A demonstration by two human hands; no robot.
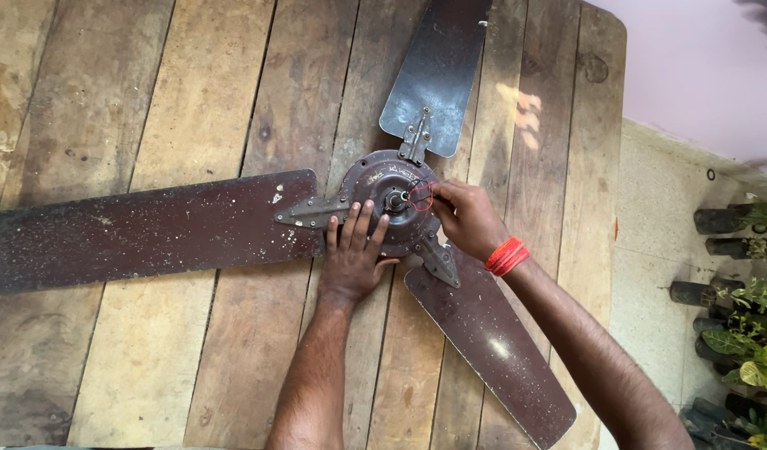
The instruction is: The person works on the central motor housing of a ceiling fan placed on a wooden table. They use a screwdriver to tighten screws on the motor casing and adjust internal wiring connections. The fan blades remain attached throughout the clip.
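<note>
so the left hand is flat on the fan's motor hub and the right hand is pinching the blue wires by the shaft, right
Not quite: the wires are red, not blue. The head view shows the left hand lying flat on the motor hub of the ceiling fan, and the right hand pinching the red wires beside the centre shaft.

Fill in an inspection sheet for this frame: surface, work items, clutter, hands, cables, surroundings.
Surface: worn wooden plank table, stained.
Work items: brown three-blade ceiling fan lying flat; round motor hub at centre.
Clutter: nothing seen.
Hands: left hand flat on the hub; right hand, red wrist thread, fingers pinching wires at the shaft.
Cables: red wires looped by the hub centre.
Surroundings: speckled floor, potted plants at right, pale wall.
</note>
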